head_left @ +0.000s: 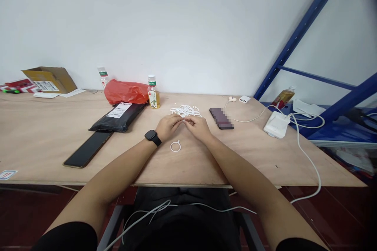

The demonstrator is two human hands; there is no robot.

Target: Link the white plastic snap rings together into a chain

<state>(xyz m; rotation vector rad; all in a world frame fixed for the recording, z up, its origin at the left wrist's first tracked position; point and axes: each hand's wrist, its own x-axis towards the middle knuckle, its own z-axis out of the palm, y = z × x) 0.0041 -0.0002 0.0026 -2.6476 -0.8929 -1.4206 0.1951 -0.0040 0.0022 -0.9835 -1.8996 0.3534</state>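
Pale wood-grained tabletop, plain white wall behind — both forearms converge forward, left hand and right hand nearly closed, thumbs and forefingers pinching one small white piece, mostly hidden by fingertips. Just beyond, a heap of thin white rings, too tangled to count; one round tabbed ring lies alone between the forearms. Farther left — two white-capped bottles, one crinkled red bag.

Free tabletop nearside of the phone, white rings ahead
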